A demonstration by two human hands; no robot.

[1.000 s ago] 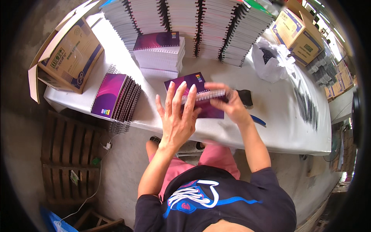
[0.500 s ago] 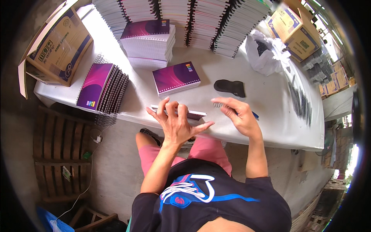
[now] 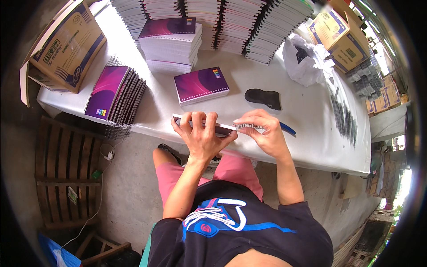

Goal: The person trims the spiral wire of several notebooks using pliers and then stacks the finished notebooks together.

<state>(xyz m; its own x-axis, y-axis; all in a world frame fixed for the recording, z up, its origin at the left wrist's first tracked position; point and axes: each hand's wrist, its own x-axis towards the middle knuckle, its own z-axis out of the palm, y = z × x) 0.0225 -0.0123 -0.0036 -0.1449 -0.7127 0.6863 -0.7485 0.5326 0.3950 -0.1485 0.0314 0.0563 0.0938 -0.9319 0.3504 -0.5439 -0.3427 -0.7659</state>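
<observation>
My left hand (image 3: 201, 138) grips a notebook (image 3: 202, 124) at the desk's (image 3: 311, 133) near edge; right hand (image 3: 263, 135) pinches the coil (image 3: 249, 126), barely threaded, I'd say.

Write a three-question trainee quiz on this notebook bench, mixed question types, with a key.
1. True or false: the left hand holds a notebook on edge at the table's near edge.
2. What does the right hand pinch? A) a wire spiral binding B) the white plastic bag C) the cardboard box
3. Fill in: a purple notebook lies flat beside a ____ flat object.

Key: 1 true; 2 A; 3 black
</observation>
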